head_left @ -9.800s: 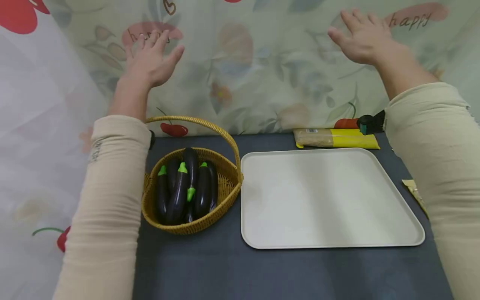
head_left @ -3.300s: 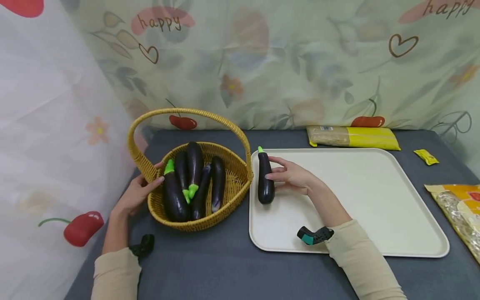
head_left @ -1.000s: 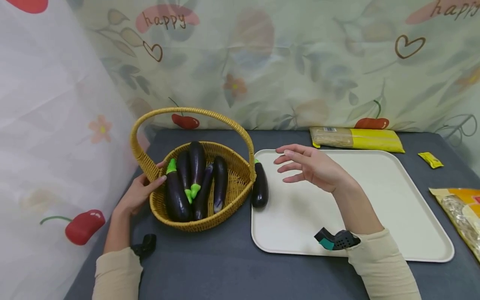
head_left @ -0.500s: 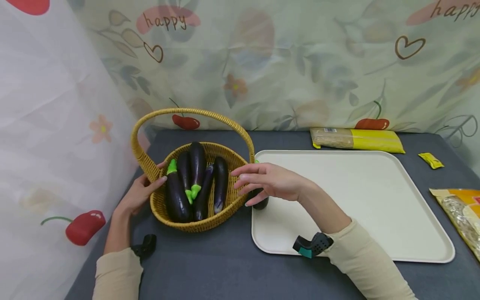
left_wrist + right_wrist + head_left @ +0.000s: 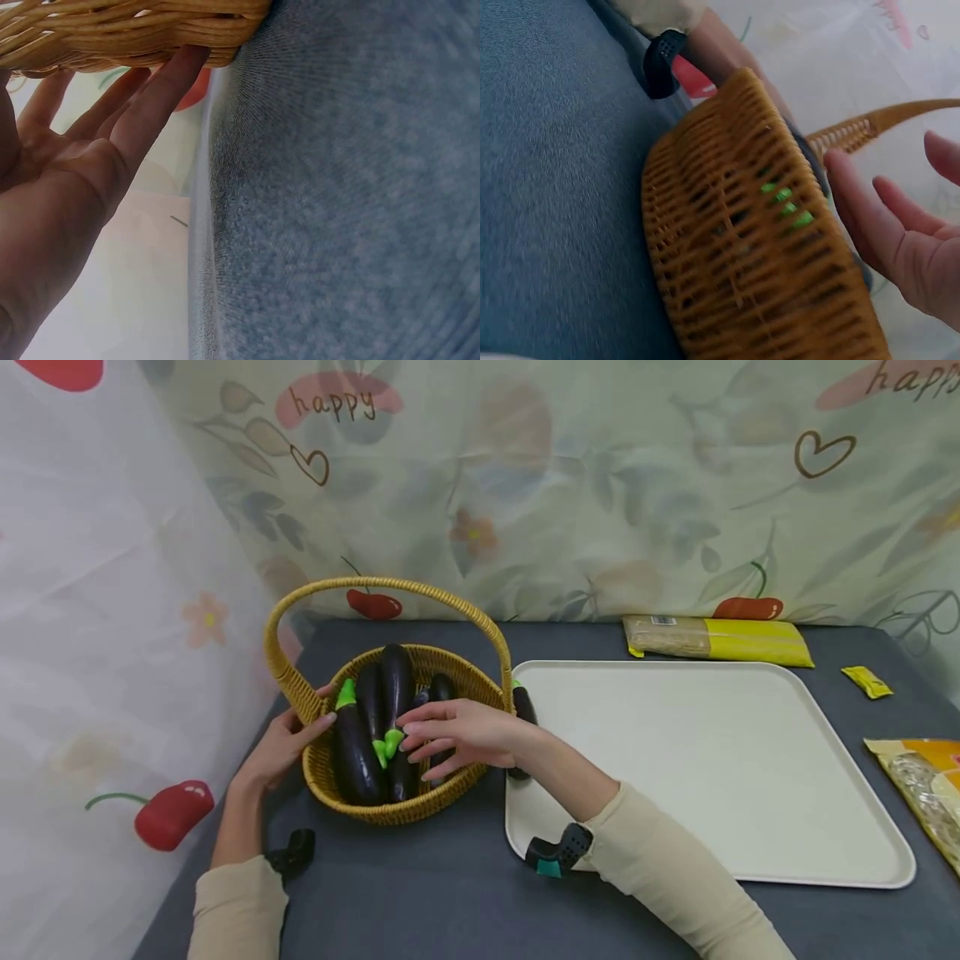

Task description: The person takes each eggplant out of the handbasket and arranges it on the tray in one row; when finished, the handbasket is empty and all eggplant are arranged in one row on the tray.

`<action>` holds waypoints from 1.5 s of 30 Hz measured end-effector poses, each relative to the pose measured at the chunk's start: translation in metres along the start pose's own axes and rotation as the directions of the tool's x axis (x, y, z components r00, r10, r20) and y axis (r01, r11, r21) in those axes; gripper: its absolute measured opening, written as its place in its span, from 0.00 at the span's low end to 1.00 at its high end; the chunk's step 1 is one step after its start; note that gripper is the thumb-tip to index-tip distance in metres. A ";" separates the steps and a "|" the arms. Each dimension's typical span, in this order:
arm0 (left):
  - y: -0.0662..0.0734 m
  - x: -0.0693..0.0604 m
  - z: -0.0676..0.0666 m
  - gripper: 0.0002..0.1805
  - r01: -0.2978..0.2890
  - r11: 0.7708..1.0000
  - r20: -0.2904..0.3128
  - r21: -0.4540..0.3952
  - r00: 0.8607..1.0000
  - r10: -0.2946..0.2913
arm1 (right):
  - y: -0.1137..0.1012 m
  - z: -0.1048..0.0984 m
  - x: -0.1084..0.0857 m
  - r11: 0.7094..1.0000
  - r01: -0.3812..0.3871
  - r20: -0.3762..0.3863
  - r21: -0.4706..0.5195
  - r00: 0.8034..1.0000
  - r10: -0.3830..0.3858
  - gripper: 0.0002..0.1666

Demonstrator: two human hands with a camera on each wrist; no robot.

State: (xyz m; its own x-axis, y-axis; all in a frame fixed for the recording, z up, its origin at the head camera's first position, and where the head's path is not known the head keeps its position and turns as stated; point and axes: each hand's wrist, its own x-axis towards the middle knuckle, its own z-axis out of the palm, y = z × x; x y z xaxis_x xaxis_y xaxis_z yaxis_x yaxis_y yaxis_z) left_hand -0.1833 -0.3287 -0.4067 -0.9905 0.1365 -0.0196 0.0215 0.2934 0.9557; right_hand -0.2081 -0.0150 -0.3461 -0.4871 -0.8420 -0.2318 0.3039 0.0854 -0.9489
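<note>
A wicker basket [image 5: 390,815] with a tall arched handle holds several dark eggplants [image 5: 356,760] with green stems. My left hand [image 5: 279,750] grips its left rim near the foot of the handle, thumb over the edge; in the left wrist view the fingers [image 5: 142,116] press against the outer weave. My right hand [image 5: 467,735] is above the basket's right half, fingers spread and slightly bent, holding nothing. It partly hides the eggplants there. One eggplant [image 5: 523,706] lies along the left edge of the white tray [image 5: 712,768], partly behind my right wrist.
Behind the tray lies a yellow-and-clear packet [image 5: 716,639]. A small yellow sachet [image 5: 867,682] and a larger orange-and-clear bag [image 5: 918,785] lie to the right. Printed curtains [image 5: 570,510] close off the back and left of the dark cloth-covered table [image 5: 420,893].
Both hands were raised at first. The right hand later held an eggplant over the tray's left edge, let go, and moved left over the basket. The left hand has stayed on the basket rim.
</note>
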 end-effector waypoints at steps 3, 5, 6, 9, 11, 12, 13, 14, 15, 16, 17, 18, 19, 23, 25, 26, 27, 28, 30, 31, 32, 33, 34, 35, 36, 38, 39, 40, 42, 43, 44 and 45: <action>0.001 0.001 0.000 0.33 -0.002 1.000 -0.006 0.004 1.000 0.002 | 0.002 0.005 0.010 1.000 -0.017 -0.029 -0.024 0.999 0.016 0.27; 0.000 0.001 0.001 0.33 -0.003 1.000 -0.010 0.004 1.000 0.003 | 0.004 0.009 0.016 0.998 -0.030 -0.056 -0.048 0.998 0.027 0.27; 0.000 0.001 0.001 0.33 -0.003 1.000 -0.013 0.003 1.000 0.003 | 0.005 0.012 0.018 0.997 -0.039 -0.074 -0.060 0.997 0.035 0.27; 0.000 0.002 0.001 0.33 -0.004 1.000 -0.014 -0.001 1.000 0.004 | 0.010 0.018 0.026 0.995 -0.057 -0.124 -0.076 0.991 0.047 0.28; 0.000 0.002 0.002 0.33 -0.002 1.000 -0.012 -0.003 1.000 0.002 | 0.012 0.023 0.029 0.995 -0.060 -0.145 -0.086 0.988 0.047 0.29; 0.000 0.003 0.002 0.33 0.000 1.000 -0.010 -0.005 1.000 0.000 | 0.013 0.025 0.030 0.994 -0.060 -0.153 -0.091 0.987 0.046 0.29; 0.000 0.003 0.002 0.33 0.002 1.000 -0.009 -0.005 1.000 -0.002 | 0.014 0.027 0.032 0.994 -0.060 -0.158 -0.094 0.986 0.045 0.30; 0.000 0.003 0.003 0.33 0.006 1.000 -0.008 -0.006 1.000 -0.006 | 0.014 0.029 0.033 0.993 -0.060 -0.162 -0.102 0.986 0.043 0.30; 0.000 0.003 0.003 0.33 0.008 1.000 -0.008 -0.006 1.000 -0.008 | 0.014 0.031 0.033 0.992 -0.059 -0.166 -0.114 0.985 0.039 0.30; 0.001 0.003 0.003 0.33 0.011 1.000 -0.007 -0.008 1.000 -0.011 | 0.014 0.033 0.033 0.990 -0.056 -0.169 -0.129 0.985 0.033 0.30; 0.001 0.003 0.003 0.33 0.014 1.000 -0.007 -0.010 1.000 -0.014 | 0.014 0.035 0.034 0.988 -0.053 -0.173 -0.143 0.984 0.027 0.31; 0.001 0.003 0.003 0.33 0.017 1.000 -0.008 -0.011 1.000 -0.017 | 0.014 0.036 0.034 0.987 -0.050 -0.179 -0.155 0.984 0.022 0.31; 0.001 0.003 0.003 0.33 0.018 1.000 -0.009 -0.009 1.000 -0.018 | 0.014 0.038 0.035 0.984 -0.046 -0.186 -0.172 0.982 0.014 0.32; 0.001 0.002 0.002 0.33 0.016 1.000 -0.011 -0.007 1.000 -0.016 | 0.015 0.046 0.039 0.959 -0.043 -0.240 -0.279 0.970 -0.027 0.36; 0.001 0.002 0.002 0.33 0.014 1.000 -0.012 -0.004 1.000 -0.014 | 0.016 0.051 0.041 0.933 -0.056 -0.280 -0.355 0.959 -0.049 0.39; 0.001 0.001 0.002 0.33 0.016 1.000 -0.012 -0.004 1.000 -0.016 | 0.016 0.054 0.043 0.916 -0.066 -0.299 -0.395 0.952 -0.060 0.41; 0.001 0.001 0.002 0.33 0.017 1.000 -0.013 -0.004 1.000 -0.017 | 0.016 0.057 0.044 0.898 -0.080 -0.319 -0.432 0.945 -0.069 0.42; 0.000 0.001 0.001 0.33 0.018 1.000 -0.013 -0.004 1.000 -0.018 | 0.016 0.060 0.045 0.881 -0.094 -0.337 -0.464 0.938 -0.077 0.43; 0.000 0.000 0.001 0.33 0.020 1.000 -0.015 -0.001 1.000 -0.020 | 0.016 0.064 0.046 0.852 -0.119 -0.368 -0.510 0.925 -0.091 0.44; 0.000 0.000 0.001 0.33 0.021 1.000 -0.016 0.001 1.000 -0.021 | 0.016 0.066 0.047 0.841 -0.130 -0.380 -0.524 0.920 -0.094 0.44; 0.000 -0.001 0.001 0.33 0.021 1.000 -0.017 0.002 1.000 -0.021 | 0.015 0.068 0.048 0.836 -0.138 -0.388 -0.531 0.917 -0.095 0.44; 0.000 -0.001 0.001 0.33 0.020 1.000 -0.018 0.004 1.000 -0.020 | 0.015 0.069 0.048 0.833 -0.145 -0.395 -0.534 0.914 -0.094 0.44; 0.000 -0.001 0.001 0.33 0.018 1.000 -0.018 0.005 1.000 -0.018 | 0.015 0.070 0.049 0.833 -0.150 -0.399 -0.532 0.912 -0.091 0.44; 0.000 -0.001 0.001 0.33 0.018 1.000 -0.018 0.006 1.000 -0.018 | 0.014 0.070 0.049 0.837 -0.153 -0.402 -0.526 0.912 -0.086 0.43; 0.000 0.000 0.001 0.33 0.017 1.000 -0.018 0.006 1.000 -0.017 | 0.014 0.070 0.049 0.842 -0.154 -0.403 -0.518 0.912 -0.080 0.43; 0.000 0.000 0.001 0.33 0.018 1.000 -0.019 0.004 1.000 -0.018 | 0.013 0.070 0.048 0.856 -0.155 -0.400 -0.494 0.914 -0.066 0.42; 0.000 0.000 0.001 0.33 0.018 1.000 -0.018 0.002 1.000 -0.018 | 0.012 0.069 0.048 0.865 -0.151 -0.397 -0.479 0.916 -0.060 0.42; 0.000 0.000 0.001 0.33 0.018 1.000 -0.017 -0.002 1.000 -0.018 | 0.012 0.068 0.047 0.874 -0.145 -0.393 -0.463 0.918 -0.056 0.42; 0.000 0.001 0.001 0.33 0.019 1.000 -0.016 -0.008 1.000 -0.019 | 0.012 0.065 0.046 0.895 -0.127 -0.378 -0.428 0.925 -0.049 0.41; 0.001 0.001 0.001 0.33 0.019 1.000 -0.016 -0.011 1.000 -0.019 | 0.011 0.063 0.046 0.905 -0.116 -0.368 -0.409 0.929 -0.047 0.41; 0.001 0.001 0.000 0.33 0.017 1.000 -0.015 -0.015 1.000 -0.018 | 0.011 0.061 0.045 0.914 -0.103 -0.357 -0.391 0.933 -0.048 0.41; 0.001 0.001 0.000 0.33 0.017 1.000 -0.014 -0.018 1.000 -0.017 | 0.011 0.058 0.045 0.923 -0.089 -0.345 -0.375 0.937 -0.050 0.41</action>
State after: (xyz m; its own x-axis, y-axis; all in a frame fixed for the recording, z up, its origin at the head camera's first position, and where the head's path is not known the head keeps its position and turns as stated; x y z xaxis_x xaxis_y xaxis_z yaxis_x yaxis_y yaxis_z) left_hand -0.1844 -0.3285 -0.4062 -0.9925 0.1185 -0.0316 0.0027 0.2788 0.9604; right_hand -0.1790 -0.0828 -0.3541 -0.7542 -0.6095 -0.2442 0.0168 0.3539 -0.9352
